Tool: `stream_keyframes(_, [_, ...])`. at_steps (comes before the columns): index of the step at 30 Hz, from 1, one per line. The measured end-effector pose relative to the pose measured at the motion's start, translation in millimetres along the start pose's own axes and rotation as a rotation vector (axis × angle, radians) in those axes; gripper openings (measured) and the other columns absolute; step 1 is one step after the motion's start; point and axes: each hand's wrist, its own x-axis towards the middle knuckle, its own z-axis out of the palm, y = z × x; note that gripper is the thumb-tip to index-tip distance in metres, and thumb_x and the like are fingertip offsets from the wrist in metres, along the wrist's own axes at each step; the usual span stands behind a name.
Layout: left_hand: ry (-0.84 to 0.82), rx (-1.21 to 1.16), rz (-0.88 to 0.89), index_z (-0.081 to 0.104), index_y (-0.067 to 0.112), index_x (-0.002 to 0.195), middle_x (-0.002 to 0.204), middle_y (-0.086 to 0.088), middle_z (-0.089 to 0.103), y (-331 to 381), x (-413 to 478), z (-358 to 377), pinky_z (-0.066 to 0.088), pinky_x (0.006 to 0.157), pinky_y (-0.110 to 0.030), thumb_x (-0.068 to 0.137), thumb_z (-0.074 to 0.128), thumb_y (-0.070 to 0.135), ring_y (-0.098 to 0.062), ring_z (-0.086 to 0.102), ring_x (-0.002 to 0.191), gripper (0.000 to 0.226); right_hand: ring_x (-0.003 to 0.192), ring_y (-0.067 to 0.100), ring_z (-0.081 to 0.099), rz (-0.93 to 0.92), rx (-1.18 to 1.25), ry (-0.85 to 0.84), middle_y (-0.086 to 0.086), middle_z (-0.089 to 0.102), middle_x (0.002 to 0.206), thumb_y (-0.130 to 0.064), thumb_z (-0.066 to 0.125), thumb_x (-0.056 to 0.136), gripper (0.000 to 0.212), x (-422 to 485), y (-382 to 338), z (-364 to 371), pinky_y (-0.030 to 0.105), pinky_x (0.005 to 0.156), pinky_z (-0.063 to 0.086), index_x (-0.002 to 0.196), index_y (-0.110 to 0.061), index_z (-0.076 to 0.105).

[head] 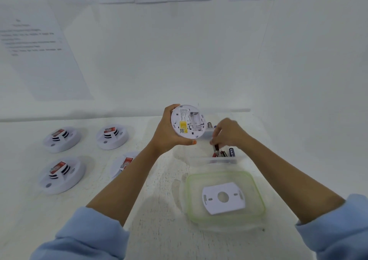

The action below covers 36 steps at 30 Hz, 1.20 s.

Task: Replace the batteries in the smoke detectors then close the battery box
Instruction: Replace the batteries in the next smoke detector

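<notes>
One detector (187, 121) gripped; right hand (229, 134) pinches battery (215, 149).

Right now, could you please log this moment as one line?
left hand: holds smoke detector, back showing | right hand: pinches battery in battery box | lid: off, mounting plate on it

The smoke detector (188, 121) at 12 o'clock is showing a white back with a yellow label and a black-and-white code square. The four detectors (62, 139) at 9 o'clock are showing white, with red-and-white stickers and black slots. The lid (260, 198) at 5 o'clock is showing clear with a pale green rim, around a white plate (232, 206). The batteries (223, 153) are showing black, red and dark blue. The sleeves (83, 237) are showing light blue.
</notes>
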Motion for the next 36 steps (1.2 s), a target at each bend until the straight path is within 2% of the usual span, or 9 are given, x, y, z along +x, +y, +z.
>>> stream_keyframes(4, [0.015,0.004,-0.014,0.031,0.020,0.126,0.115,0.020,0.047,-1.9,3.1,-3.9,0.046,0.083,-0.008,0.038,0.086,0.030,0.013,0.050,0.103,0.104,0.039,0.003,0.051,0.015,-0.247,-0.108,0.010,0.062,0.069,-0.013,0.070,0.079,0.013,6.5,0.2,-1.1,0.026,0.067,0.054,0.085,-0.001,0.066])
stream_keyframes(7, [0.023,-0.002,-0.006,0.030,0.018,0.127,0.117,0.016,0.045,-5.5,9.0,-6.4,0.045,0.082,-0.007,0.043,0.086,0.013,0.014,0.049,0.104,0.100,0.054,0.015,0.057,-0.093,-0.200,0.114,0.005,0.064,0.072,-0.007,0.065,0.080,0.008,24.4,-6.5,-12.8,0.017,0.049,0.046,0.085,-0.002,0.068])
stream_keyframes(11, [0.026,0.006,-0.004,0.029,0.019,0.129,0.121,0.014,0.043,-9.7,17.3,-7.6,0.045,0.085,-0.009,0.047,0.084,0.012,0.012,0.046,0.108,0.099,0.094,0.023,0.060,-0.162,-0.281,0.161,0.008,0.064,0.110,-0.012,0.065,0.081,0.021,66.8,-12.0,-8.2,0.026,0.077,0.044,0.102,-0.007,0.066])
stream_keyframes(14, [0.035,0.005,-0.009,0.028,0.020,0.129,0.122,0.014,0.042,-13.5,22.4,-6.9,0.045,0.086,-0.008,0.048,0.083,0.012,0.013,0.046,0.109,0.098,0.090,0.019,0.053,-0.173,-0.369,-0.046,0.008,0.062,0.115,-0.021,0.066,0.083,0.034,83.7,-12.4,1.2,0.026,0.077,0.040,0.113,-0.004,0.061])
stream_keyframes(17, [0.038,0.007,-0.018,0.028,0.020,0.128,0.122,0.014,0.042,-17.3,26.4,-6.0,0.044,0.087,-0.008,0.048,0.083,0.012,0.013,0.045,0.109,0.097,0.072,0.015,0.048,-0.164,-0.400,-0.152,0.001,0.059,0.086,-0.014,0.059,0.086,0.007,91.3,-12.9,3.6,0.023,0.066,0.038,0.085,-0.009,0.064])
stream_keyframes(20, [0.038,0.006,-0.030,0.028,0.020,0.128,0.121,0.015,0.042,-19.8,28.8,-5.1,0.044,0.084,-0.007,0.048,0.083,0.011,0.014,0.045,0.108,0.097,0.050,0.014,0.035,-0.130,-0.420,-0.174,-0.001,0.040,0.054,-0.004,0.054,0.082,0.038,99.1,-13.3,5.0,0.021,0.049,0.033,0.050,-0.017,0.040])
stream_keyframes(29, [0.024,0.019,-0.035,0.029,0.020,0.128,0.120,0.014,0.042,-19.7,29.0,-2.0,0.043,0.085,-0.006,0.048,0.083,0.014,0.014,0.045,0.107,0.097,0.074,0.020,0.056,-0.148,-0.392,-0.187,0.005,0.066,0.077,-0.003,0.062,0.080,0.014,104.9,-8.1,1.4,0.024,0.062,0.047,0.071,-0.013,0.064])
stream_keyframes(32, [0.024,0.013,-0.039,0.029,0.020,0.127,0.120,0.013,0.042,-17.7,26.2,-1.9,0.043,0.084,-0.006,0.047,0.083,0.014,0.014,0.045,0.107,0.097,0.076,0.019,0.059,-0.198,-0.285,-0.052,0.011,0.069,0.091,-0.006,0.068,0.077,0.012,100.7,-5.3,-11.5,0.027,0.072,0.050,0.089,-0.005,0.069])
stream_keyframes(36, [0.033,-0.034,-0.047,0.029,0.019,0.127,0.120,0.011,0.042,-13.1,21.9,-2.8,0.045,0.082,-0.007,0.047,0.083,0.011,0.015,0.047,0.105,0.097,0.060,-0.004,0.056,-0.342,0.150,0.369,0.009,0.065,0.085,-0.006,0.069,0.079,0.023,80.4,-9.2,-37.1,0.005,0.065,0.042,0.102,-0.001,0.068])
